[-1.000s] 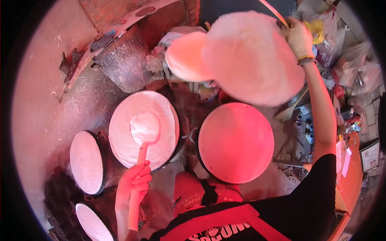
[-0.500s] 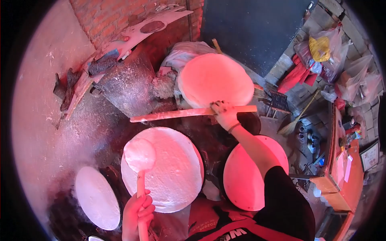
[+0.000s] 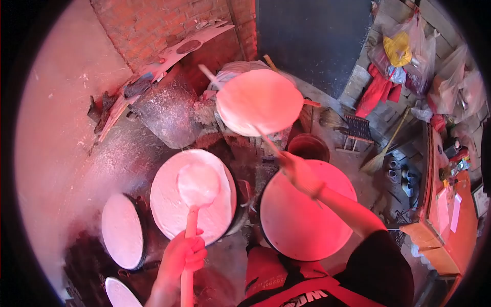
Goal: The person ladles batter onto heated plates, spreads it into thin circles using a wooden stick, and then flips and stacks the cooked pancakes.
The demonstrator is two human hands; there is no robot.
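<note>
My left hand grips the handle of a wooden paddle, whose round pale head rests on the flatbread on the middle griddle. My right hand, gloved, holds a long thin stick that slants up and left across a stack of round flatbreads at the back. The right hand hovers over the upper edge of the flatbread on the right griddle.
Two more round griddles with flatbread lie at the lower left. A flour-dusted surface and brick wall are behind. A bucket, a broom, bags and an orange cabinet stand at the right.
A second ago the right hand held a large flatbread raised on the stick; it has since come down toward the right griddle with the bare stick. The paddle shifted slightly on the middle flatbread.
</note>
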